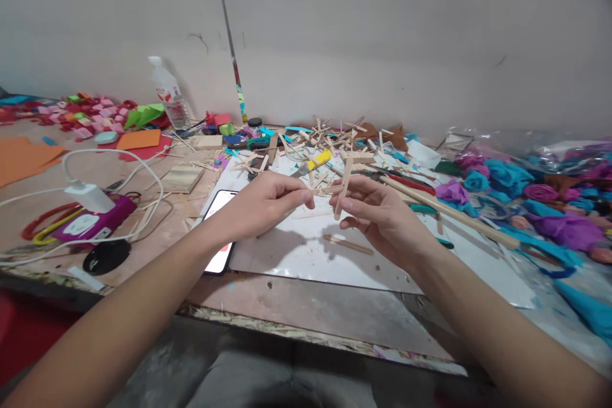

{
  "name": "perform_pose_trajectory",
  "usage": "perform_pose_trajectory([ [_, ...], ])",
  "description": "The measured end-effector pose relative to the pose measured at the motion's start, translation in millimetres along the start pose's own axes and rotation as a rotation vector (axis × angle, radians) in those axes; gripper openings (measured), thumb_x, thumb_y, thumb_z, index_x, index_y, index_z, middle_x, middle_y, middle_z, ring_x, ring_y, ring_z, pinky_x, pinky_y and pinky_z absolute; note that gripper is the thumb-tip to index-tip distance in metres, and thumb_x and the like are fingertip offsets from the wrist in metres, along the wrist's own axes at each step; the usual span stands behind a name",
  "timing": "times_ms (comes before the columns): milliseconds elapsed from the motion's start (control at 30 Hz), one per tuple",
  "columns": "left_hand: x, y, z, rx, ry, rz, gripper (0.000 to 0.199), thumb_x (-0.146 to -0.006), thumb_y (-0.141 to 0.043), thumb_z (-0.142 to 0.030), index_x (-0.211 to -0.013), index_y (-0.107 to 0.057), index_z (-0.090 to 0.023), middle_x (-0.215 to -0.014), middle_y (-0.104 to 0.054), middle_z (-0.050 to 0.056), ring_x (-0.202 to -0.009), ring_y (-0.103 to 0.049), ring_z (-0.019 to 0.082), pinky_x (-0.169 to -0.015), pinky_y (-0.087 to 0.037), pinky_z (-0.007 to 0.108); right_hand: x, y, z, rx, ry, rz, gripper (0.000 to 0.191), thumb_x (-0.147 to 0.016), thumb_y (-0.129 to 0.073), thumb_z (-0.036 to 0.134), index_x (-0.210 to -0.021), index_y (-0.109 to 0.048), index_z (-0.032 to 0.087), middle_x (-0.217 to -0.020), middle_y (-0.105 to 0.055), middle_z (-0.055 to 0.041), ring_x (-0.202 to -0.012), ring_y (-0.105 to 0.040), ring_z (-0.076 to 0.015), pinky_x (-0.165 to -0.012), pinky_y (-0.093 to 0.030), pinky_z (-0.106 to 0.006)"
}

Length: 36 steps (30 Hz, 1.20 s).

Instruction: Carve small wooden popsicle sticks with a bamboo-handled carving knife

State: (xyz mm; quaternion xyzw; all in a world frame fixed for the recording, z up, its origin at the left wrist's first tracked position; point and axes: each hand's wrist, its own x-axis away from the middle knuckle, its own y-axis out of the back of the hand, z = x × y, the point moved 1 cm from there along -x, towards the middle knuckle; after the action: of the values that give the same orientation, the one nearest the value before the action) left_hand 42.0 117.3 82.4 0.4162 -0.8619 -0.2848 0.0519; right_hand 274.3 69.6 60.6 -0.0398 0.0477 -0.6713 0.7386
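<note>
My right hand [382, 213] pinches a flat wooden craft stick [343, 188] between thumb and fingers, tilted nearly upright. My left hand [270, 201] is closed, thumb and forefinger together at the end of a thin wooden strip [326, 190]. That strip reaches across to the craft stick; whether the two are joined I cannot tell. Both hands are above a white sheet [306, 261], where a loose wooden stick [349, 244] lies below the right hand. Behind them is a yellow utility knife [315, 161] among wood scraps [329, 137].
A phone [220, 261] lies partly beneath my left wrist. Leftward are a purple power strip [95, 220] with white cables, a wooden block [180, 178] and a water bottle [169, 94]. A long wooden rod [454, 213] and coloured paper flowers [507, 178] are on the right.
</note>
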Motion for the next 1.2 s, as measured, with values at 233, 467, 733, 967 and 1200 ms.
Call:
perform_pose_trajectory([
  [233,0,3.0,3,-0.057,-0.029,0.018,0.037,-0.105,-0.056,-0.047,-0.095,-0.079,-0.019,-0.064,-0.049,-0.004,-0.061,-0.041,0.011,-0.058,-0.029,0.027,-1,3,-2,0.116,0.05,-0.042,0.027,-0.072,-0.096,0.045,-0.091,-0.087,0.027,-0.094,-0.079,-0.0048,-0.077,-0.065,-0.0136,-0.064,-0.06,-0.027],
  [467,0,5.2,5,-0.112,-0.075,0.046,0.037,-0.106,-0.054,-0.046,-0.094,-0.077,-0.019,-0.078,-0.065,-0.001,-0.075,-0.054,0.014,-0.071,-0.036,0.027,1,4,-2,0.182,0.076,-0.083,0.029,-0.067,-0.098,0.046,-0.083,-0.087,0.024,-0.081,-0.076,-0.0044,-0.064,-0.061,-0.0132,-0.061,-0.06,-0.032],
  [733,-1,1.1,6,-0.082,-0.099,0.067,0.039,-0.108,-0.051,-0.047,-0.095,-0.076,-0.02,-0.085,-0.068,-0.001,-0.081,-0.059,0.014,-0.077,-0.041,0.026,1,3,-3,0.158,0.102,-0.097,0.027,-0.066,-0.098,0.047,-0.082,-0.087,0.027,-0.08,-0.077,-0.0049,-0.066,-0.061,-0.014,-0.059,-0.056,-0.031],
  [967,-2,-5.8,6,-0.064,-0.106,0.054,0.037,-0.11,-0.049,-0.044,-0.095,-0.072,-0.019,-0.082,-0.065,-0.002,-0.074,-0.055,0.013,-0.074,-0.041,0.025,3,10,-4,0.199,0.104,-0.096,0.027,-0.069,-0.097,0.047,-0.085,-0.088,0.027,-0.079,-0.076,-0.0044,-0.067,-0.061,-0.0144,-0.059,-0.053,-0.031],
  [1200,0,-6.3,5,-0.082,-0.101,0.082,0.036,-0.11,-0.05,-0.044,-0.094,-0.071,-0.019,-0.073,-0.058,-0.004,-0.066,-0.049,0.011,-0.07,-0.038,0.025,7,10,8,0.306,0.105,-0.066,0.023,-0.069,-0.098,0.042,-0.076,-0.086,0.023,-0.075,-0.074,-0.0043,-0.064,-0.06,-0.0138,-0.059,-0.051,-0.029],
])
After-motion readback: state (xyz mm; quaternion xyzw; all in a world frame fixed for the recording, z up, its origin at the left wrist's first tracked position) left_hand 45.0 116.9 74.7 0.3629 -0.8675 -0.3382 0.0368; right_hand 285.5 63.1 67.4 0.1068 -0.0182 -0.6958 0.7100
